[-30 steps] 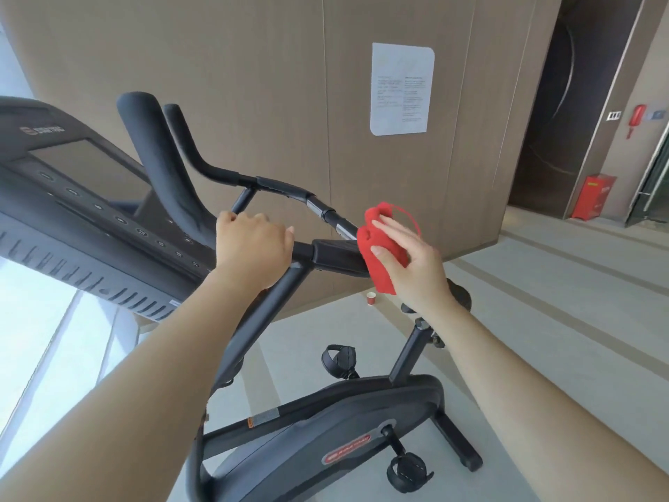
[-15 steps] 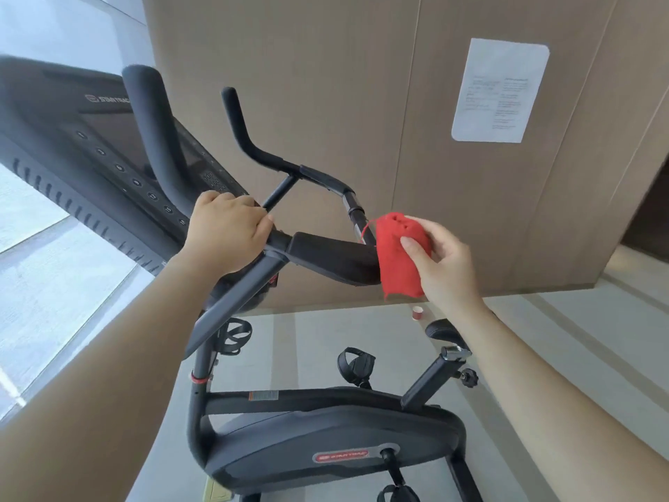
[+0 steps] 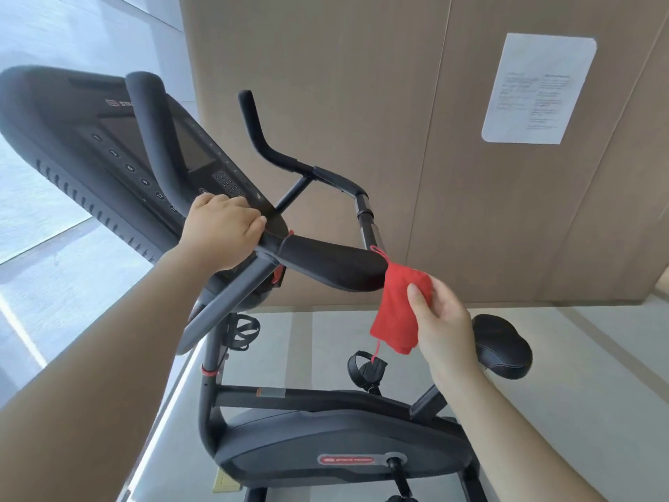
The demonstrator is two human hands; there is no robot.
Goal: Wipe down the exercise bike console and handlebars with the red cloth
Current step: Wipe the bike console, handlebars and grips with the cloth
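A black exercise bike stands in front of me. Its console [image 3: 108, 146] with a dark screen and buttons tilts at the upper left. The black handlebars [image 3: 289, 161] curve up behind it, and a padded armrest [image 3: 325, 262] juts toward the right. My left hand [image 3: 221, 230] is wrapped around the bar at the console's lower edge. My right hand [image 3: 441, 320] pinches the folded red cloth [image 3: 396, 309], which hangs just off the padded armrest's right tip, touching it at the top.
The bike's saddle [image 3: 501, 346] sits right of my right hand, with the flywheel housing [image 3: 340, 447] and a pedal [image 3: 365, 367] below. A brown panelled wall [image 3: 344, 85] with a white paper notice [image 3: 535, 88] stands behind. Pale floor lies around the bike.
My view has swung down and left, bringing the console and bike frame into fuller sight. My right hand has slid the cloth rightward off the armrest tip. My left hand keeps its grip.
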